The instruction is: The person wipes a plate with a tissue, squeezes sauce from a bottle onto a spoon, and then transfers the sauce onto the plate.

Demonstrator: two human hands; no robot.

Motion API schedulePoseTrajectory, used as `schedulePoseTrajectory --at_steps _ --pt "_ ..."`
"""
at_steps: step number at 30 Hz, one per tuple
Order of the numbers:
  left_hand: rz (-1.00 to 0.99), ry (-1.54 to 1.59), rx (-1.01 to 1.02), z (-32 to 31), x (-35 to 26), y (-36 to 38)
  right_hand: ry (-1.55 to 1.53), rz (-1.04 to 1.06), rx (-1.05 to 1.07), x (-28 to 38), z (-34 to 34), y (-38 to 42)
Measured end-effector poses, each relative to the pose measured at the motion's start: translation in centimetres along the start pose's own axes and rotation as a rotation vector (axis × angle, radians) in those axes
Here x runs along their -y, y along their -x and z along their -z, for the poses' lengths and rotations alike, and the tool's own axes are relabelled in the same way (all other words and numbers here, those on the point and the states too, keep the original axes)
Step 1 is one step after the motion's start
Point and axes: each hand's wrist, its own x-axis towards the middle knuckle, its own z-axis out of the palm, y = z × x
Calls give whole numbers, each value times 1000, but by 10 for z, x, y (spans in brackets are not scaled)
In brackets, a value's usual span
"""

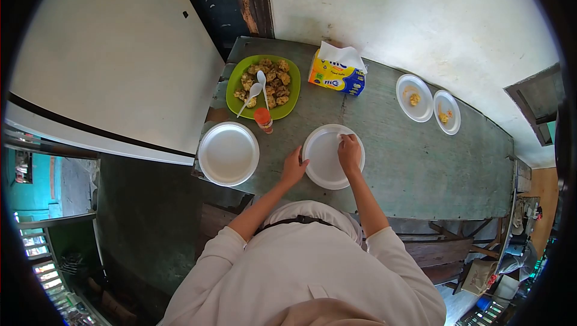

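Observation:
A round white plate point(324, 173) lies on the table in front of me. My left hand point(294, 168) is at its left rim, with the thumb and fingers against the edge. Over the plate's right part, my right hand point(348, 155) has its fingers pinched together. Something small and whitish shows at those fingertips, too small to name. To the left is a white stack of plates or a single deep plate point(228, 153). Behind it stands a small bottle with an orange cap point(262, 119).
A green plate point(231, 99) holds browned food pieces point(277, 91) and two white spoons point(262, 79). A yellow-blue tissue pack point(336, 75) stands by the wall. Two white plates point(404, 100) point(454, 123) with food bits sit at the right. A white panel point(114, 55) borders the table's left.

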Motion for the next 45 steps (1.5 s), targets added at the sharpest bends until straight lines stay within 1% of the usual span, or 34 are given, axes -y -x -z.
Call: schedulePoseTrajectory --at_steps 3,5,8,11,18,23,29,33,35,41,44,45 --pt "42 127 99 -6 6 -9 115 8 -7 -10 -8 -5" --pt "29 92 97 -10 15 -15 193 35 25 -18 -18 -7" --pt "39 120 98 -10 18 -15 279 2 66 -18 -28 -12" --pt "55 146 118 -9 16 -14 307 -78 139 -9 -32 -15" --pt "38 136 130 -7 14 -15 242 -32 205 7 -33 -20" --pt "17 104 131 -7 17 -17 116 7 211 23 -39 -20" --pt "-10 81 148 -3 14 -17 -13 180 292 40 -42 2" --pt "-44 27 91 4 6 -18 -25 315 376 43 -33 16" --pt "-39 -12 120 9 4 -22 -30 390 400 44 -31 22" --pt "-75 -66 130 15 0 -24 -36 495 503 43 -27 48" --pt "-125 -121 120 13 4 -25 -11 497 677 44 -16 65" --pt "-147 -144 117 12 4 -23 -71 450 702 40 -13 65"
